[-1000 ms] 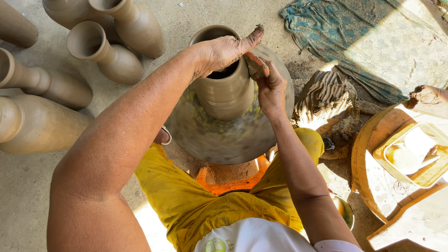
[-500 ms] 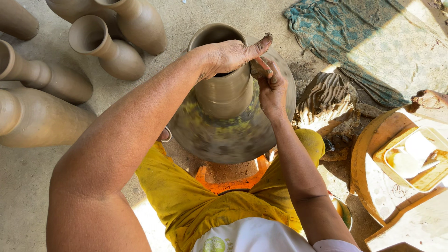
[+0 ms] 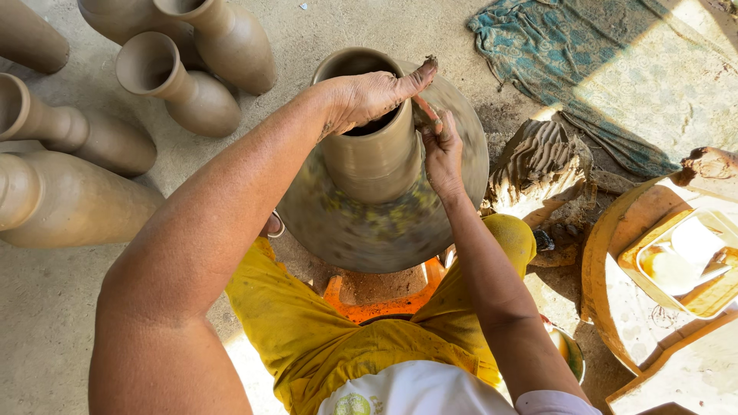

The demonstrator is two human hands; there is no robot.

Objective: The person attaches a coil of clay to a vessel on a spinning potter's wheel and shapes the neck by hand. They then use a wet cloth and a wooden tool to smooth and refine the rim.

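A dusty, pale concrete floor point(image 3: 46, 323) fills the scene, lit by hard sunlight at the right. At the centre, a wet clay pot point(image 3: 374, 157) is seen from above on a round potter's wheel point(image 3: 369, 230), whose surface is blurred with spin; the pot is tall and grey-brown, with a smooth wall, a narrow neck and a dark open mouth. The left hand point(image 3: 377, 96) is laid across the far rim, palm down, with the fingers extended and held together over the mouth and the thumb stretched to the right; it is clamped on nothing. The right hand point(image 3: 443, 154) is pressed against the pot's right outer wall just under the rim, its fingers curled loosely and touching the clay; whether something thin is pinched between them cannot be told. The two hands are nearly met at the right edge of the rim. Below the wheel, yellow clay-smeared trousers point(image 3: 307, 338) and an orange stool point(image 3: 369, 303) are seen. To the right of the wheel a ridged lump of raw clay point(image 3: 538, 165) is set, and beyond it a patterned teal cloth point(image 3: 592, 69) is spread. At the near right a yellow tray point(image 3: 684, 261) is rested on a round wooden board point(image 3: 615, 307). At the far left, finished clay vases point(image 3: 177, 81) are grouped together.
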